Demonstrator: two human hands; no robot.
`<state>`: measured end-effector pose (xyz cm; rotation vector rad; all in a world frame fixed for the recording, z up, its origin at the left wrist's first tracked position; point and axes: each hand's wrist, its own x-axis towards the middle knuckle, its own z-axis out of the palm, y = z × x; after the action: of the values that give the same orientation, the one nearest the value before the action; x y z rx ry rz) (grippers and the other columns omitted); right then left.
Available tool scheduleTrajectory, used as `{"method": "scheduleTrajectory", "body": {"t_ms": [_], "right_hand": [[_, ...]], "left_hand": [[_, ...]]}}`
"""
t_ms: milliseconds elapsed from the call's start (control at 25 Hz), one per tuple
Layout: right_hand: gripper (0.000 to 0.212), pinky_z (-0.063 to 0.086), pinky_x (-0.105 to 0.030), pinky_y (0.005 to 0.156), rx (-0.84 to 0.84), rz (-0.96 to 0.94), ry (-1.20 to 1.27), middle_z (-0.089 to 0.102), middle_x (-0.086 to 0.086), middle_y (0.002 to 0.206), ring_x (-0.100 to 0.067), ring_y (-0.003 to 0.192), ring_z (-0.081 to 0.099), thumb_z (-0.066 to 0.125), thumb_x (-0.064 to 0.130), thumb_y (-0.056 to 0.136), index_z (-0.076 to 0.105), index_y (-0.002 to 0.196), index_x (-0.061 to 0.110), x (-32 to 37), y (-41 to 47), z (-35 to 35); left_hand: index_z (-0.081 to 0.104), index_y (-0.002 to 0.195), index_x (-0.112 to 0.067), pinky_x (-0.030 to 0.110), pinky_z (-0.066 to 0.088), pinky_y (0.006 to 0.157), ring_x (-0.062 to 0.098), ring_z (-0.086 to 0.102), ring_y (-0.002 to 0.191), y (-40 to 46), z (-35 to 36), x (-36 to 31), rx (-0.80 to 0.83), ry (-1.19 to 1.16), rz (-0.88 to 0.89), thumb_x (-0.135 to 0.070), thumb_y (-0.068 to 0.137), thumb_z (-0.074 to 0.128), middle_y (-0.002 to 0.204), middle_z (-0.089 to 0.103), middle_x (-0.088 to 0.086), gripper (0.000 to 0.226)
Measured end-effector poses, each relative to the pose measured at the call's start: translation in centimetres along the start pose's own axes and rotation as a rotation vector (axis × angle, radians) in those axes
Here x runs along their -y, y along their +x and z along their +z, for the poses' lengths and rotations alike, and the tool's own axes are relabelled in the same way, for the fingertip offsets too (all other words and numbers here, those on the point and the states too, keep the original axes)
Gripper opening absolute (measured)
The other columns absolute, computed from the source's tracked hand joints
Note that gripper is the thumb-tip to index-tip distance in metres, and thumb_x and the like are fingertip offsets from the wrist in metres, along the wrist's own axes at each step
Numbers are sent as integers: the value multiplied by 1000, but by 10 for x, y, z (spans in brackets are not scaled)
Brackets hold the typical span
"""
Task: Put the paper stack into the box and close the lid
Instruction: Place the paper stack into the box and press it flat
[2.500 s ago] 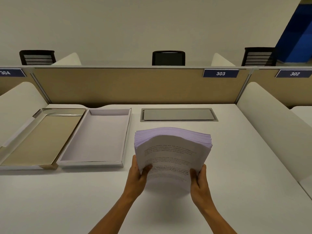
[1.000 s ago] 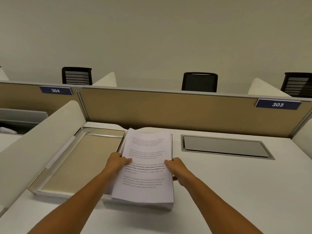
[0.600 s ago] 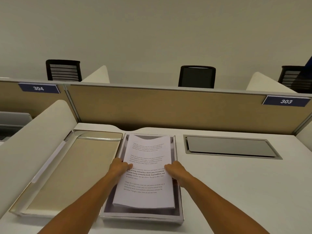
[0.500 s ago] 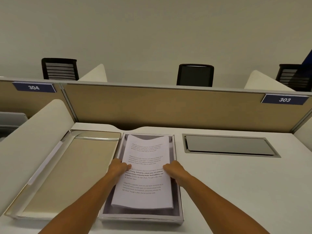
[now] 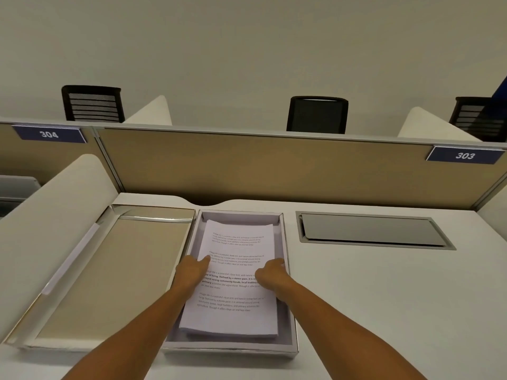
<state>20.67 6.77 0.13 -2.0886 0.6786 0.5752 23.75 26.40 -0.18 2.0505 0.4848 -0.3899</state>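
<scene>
Settling: stack (image 5: 236, 272) inside box (image 5: 291, 303), flat, slightly askew.
Left hand (image 5: 192, 271): fingers loose, flat on stack's 9 o'clock edge.
Right hand (image 5: 270, 277): curled at 3 o'clock edge, grip unclear.
Done: paper in.
Left: lid (image 5: 109, 270), open at box's 9 o'clock.
Room: narrow gaps round stack; desk (image 5: 384, 297) bare at 3 o'clock.

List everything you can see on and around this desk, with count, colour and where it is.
paper stack: one, white with printed text, lying inside the box
box: one, white, open, desk centre
lid: one, beige inside, lying open left of the box
cable hatch: one, grey, set in the desk right of the box
partition: one, tan, behind the desk
number signs: two, blue, 304 left and 303 right
chairs: three, black, beyond the partition
left hand: on the stack's left edge
right hand: on the stack's right edge
</scene>
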Motion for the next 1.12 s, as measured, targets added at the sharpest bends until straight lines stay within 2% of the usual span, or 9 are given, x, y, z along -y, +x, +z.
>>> {"method": "scheduleTrajectory", "body": {"t_ms": [80, 160, 360, 480, 640, 760, 920, 1040, 1120], "right_hand": [[85, 34, -43, 116, -1, 41, -11, 20, -21, 160, -37, 144, 31, 50, 22, 94, -6, 153, -1, 3, -3, 7], [93, 36, -44, 116, -21, 42, 15, 19, -20, 160, -35, 144, 31, 54, 25, 92, -13, 152, 0, 2, -4, 13], [92, 51, -29, 91, -75, -21, 89, 48, -11, 145, -26, 123, 55, 55, 19, 93, -12, 153, 2, -5, -7, 12], [93, 50, -33, 97, -88, -36, 91, 42, -12, 150, -28, 129, 50, 56, 21, 93, -12, 154, 5, -8, -8, 11], [97, 52, -38, 100, -110, -70, 46, 45, -11, 147, -29, 128, 52, 60, 25, 89, -9, 154, 6, -9, -8, 13], [100, 50, -43, 103, -98, -73, 14, 45, -13, 147, -30, 129, 50, 60, 28, 87, -10, 154, 5, -6, -9, 13], [101, 46, -44, 107, -69, -55, -11, 40, -15, 150, -32, 134, 44, 59, 29, 88, -15, 152, 4, -4, -6, 14], [105, 44, -45, 109, -61, -42, -22, 36, -17, 153, -34, 137, 41, 60, 30, 88, -20, 151, 5, -4, -9, 16], [104, 36, -47, 116, -74, -53, -26, 24, -17, 159, -36, 145, 29, 61, 30, 88, -18, 152, 6, -4, -12, 18]], "left_hand": [[60, 114, 4, 33, 46, 64, 23, 59, 72, -3, 1, 1, -35, 41, 15, -40, 95, 55, 93, 63, 11, 49], [57, 119, 5, 35, 46, 68, 26, 59, 80, -5, 0, 2, -42, 37, 12, -45, 94, 54, 99, 62, 12, 56], [57, 122, 4, 46, 54, 85, 32, 65, 96, -5, -2, 9, -18, -7, -13, -56, 91, 52, 113, 66, 19, 67], [51, 132, -1, 48, 50, 95, 34, 59, 114, -6, -3, 12, -1, -1, -4, -58, 91, 50, 131, 58, 18, 70], [42, 140, -3, 42, 47, 91, 30, 56, 114, -12, 0, 8, 16, -1, 7, -50, 95, 50, 139, 53, 15, 66], [39, 143, -3, 42, 47, 97, 35, 54, 125, -14, 0, 8, 13, 108, 52, -48, 95, 52, 144, 50, 16, 67], [48, 131, -5, 40, 54, 91, 31, 63, 112, -15, -2, 10, 39, 289, 158, -44, 94, 53, 131, 61, 15, 54], [49, 128, -3, 40, 54, 88, 33, 64, 110, -22, -1, 11, -9, 285, 188, -38, 94, 55, 129, 63, 17, 49], [51, 127, -4, 42, 55, 90, 34, 65, 109, -27, -3, 11, -48, 290, 225, -34, 95, 57, 128, 64, 16, 44]]}}
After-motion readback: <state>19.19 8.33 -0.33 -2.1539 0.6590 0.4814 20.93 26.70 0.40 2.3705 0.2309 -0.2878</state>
